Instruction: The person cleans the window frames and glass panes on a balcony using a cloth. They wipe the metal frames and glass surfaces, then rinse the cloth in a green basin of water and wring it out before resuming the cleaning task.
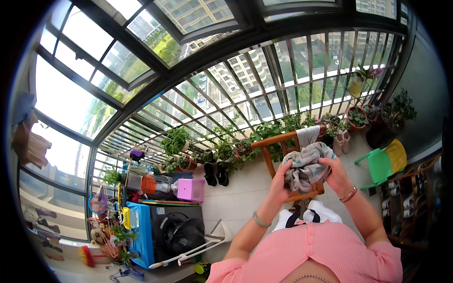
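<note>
A bunched-up patterned cloth (307, 166), greyish with pinkish and greenish patches, is held in front of my body. On its left side my left hand (280, 183) is closed round the folds. My right hand (338, 176) grips the opposite side, thumb on top. Whether the cloth is a garment cannot be made out. Beneath and beyond it stands a wooden chair (268, 161), partly covered by the cloth and my hands. A light grey cloth (308, 136) hangs over the chair's top rail.
Potted plants (226, 150) line the railing (236, 99). Black shoes (216, 174) sit on the floor nearby. At left are a dark washing machine (177, 231), a purple stool (190, 190) and a white folding frame (207, 245). To the right stand a green child's chair (377, 167) and a shoe rack (408, 203).
</note>
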`<state>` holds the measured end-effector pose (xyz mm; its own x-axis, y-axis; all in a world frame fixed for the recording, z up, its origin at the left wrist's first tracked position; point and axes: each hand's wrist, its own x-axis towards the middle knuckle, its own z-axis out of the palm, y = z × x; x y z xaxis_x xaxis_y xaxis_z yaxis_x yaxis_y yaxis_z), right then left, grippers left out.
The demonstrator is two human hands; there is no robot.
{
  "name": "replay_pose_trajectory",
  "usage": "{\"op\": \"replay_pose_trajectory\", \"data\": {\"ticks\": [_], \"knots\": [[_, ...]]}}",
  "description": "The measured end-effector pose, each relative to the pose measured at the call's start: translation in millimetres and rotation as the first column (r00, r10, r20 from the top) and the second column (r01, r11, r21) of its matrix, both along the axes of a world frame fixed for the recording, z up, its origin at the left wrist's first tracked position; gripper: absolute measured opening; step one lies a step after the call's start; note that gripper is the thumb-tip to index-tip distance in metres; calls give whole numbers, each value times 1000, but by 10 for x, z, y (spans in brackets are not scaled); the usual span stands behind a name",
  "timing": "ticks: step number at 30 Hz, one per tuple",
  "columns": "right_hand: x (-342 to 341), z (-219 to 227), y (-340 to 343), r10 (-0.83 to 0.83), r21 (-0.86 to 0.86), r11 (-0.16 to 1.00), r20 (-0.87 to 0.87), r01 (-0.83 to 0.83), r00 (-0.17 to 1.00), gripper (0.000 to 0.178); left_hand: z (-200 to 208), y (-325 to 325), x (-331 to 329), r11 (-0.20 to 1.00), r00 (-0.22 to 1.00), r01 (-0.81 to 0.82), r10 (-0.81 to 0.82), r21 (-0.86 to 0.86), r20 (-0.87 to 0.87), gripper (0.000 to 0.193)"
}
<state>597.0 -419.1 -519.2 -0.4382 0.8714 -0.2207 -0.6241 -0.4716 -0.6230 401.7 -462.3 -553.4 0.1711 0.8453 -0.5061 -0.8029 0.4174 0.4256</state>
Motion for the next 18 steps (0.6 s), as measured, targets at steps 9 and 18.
{"op": "replay_pose_trajectory", "data": {"ticks": [9,18], "knots": [[223,145,129,119,50,991,43,-121,992,37,44,-80,311,993,994,-109,108,50,24,40],[571,10,139,162,58,984,71,-166,984,34,-107,-119,695,992,993,-115,114,45,29,36]]}}
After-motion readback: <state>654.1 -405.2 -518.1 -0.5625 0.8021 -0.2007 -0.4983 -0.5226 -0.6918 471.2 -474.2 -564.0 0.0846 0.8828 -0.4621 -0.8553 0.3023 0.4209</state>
